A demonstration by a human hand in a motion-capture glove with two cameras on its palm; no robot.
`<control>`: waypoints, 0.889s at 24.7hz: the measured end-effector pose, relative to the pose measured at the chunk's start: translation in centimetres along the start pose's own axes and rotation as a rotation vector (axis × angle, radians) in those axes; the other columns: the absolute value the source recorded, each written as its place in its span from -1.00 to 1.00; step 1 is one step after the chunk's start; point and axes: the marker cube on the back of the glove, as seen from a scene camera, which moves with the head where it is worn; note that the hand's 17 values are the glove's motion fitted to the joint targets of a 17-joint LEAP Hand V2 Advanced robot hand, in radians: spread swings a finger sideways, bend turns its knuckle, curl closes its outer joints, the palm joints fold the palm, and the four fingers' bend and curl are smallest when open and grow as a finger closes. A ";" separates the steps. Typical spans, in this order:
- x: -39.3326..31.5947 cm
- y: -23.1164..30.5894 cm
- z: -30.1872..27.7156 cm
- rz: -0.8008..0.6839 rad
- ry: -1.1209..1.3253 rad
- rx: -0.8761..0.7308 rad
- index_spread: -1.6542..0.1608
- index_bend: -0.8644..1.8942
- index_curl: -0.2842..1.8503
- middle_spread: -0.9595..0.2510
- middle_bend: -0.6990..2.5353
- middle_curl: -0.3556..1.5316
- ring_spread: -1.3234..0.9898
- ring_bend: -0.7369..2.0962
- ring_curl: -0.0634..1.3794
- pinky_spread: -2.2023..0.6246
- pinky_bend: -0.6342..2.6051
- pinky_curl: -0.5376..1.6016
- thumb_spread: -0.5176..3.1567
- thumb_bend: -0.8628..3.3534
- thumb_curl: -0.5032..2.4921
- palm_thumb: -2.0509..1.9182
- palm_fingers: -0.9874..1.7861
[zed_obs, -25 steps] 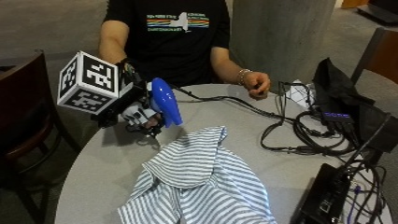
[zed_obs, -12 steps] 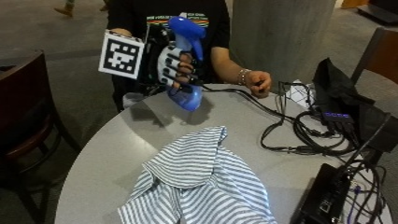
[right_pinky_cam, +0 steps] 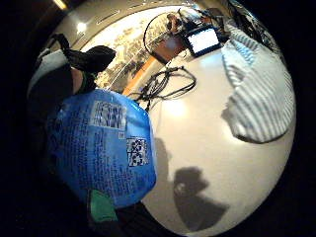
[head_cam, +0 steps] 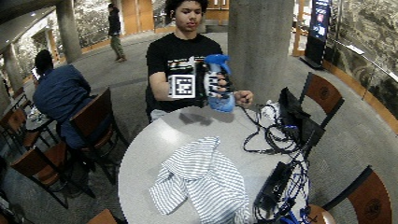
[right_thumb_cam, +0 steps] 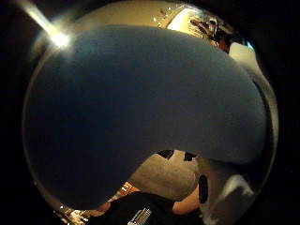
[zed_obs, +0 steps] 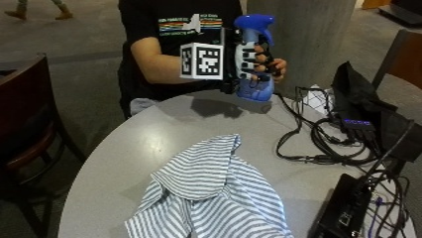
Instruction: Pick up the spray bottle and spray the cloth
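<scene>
My gloved right hand [zed_obs: 249, 57] grips a blue spray bottle [zed_obs: 256, 90] upright in the air over the far edge of the round grey table [zed_obs: 125, 158], its nozzle head on top. The striped cloth [zed_obs: 211, 193] lies crumpled on the table nearer the camera, well below and apart from the bottle. In the little finger side palm view the bottle's blue label [right_pinky_cam: 98, 153] sits close, with the cloth [right_pinky_cam: 256, 94] across the tabletop. The bottle [right_thumb_cam: 140, 117] fills the thumb side palm view. The wide outside view shows the hand [head_cam: 214, 84], bottle [head_cam: 222, 103] and cloth [head_cam: 199, 177].
Tangled black cables [zed_obs: 316, 144] and a black bag [zed_obs: 356, 99] crowd the table's right side, with a black device [zed_obs: 342, 208] at the front right. A wooden chair [zed_obs: 26, 124] stands left of the table. A concrete column [zed_obs: 303, 34] rises behind.
The hand has lifted the bottle from low at the table's left edge, then carried it to the right. The cloth has not moved.
</scene>
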 end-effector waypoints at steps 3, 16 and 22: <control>1.1 0.3 3.3 0.032 -0.004 -0.039 0.68 -0.11 -0.20 0.50 -0.33 -0.08 0.09 -0.23 -0.34 0.65 -0.51 -0.19 -0.37 -0.61 -0.20 0.48 0.60; 4.2 1.1 6.0 0.130 0.004 -0.103 0.69 -0.09 -0.21 0.52 -0.33 -0.10 0.09 -0.24 -0.35 0.65 -0.51 -0.21 -0.25 -0.61 -0.30 0.42 0.58; 4.6 3.5 2.8 0.168 0.085 -0.222 0.65 -0.28 -0.27 0.52 -0.36 -0.12 0.10 -0.25 -0.35 0.69 -0.47 -0.18 -0.24 -0.62 -0.34 0.38 0.30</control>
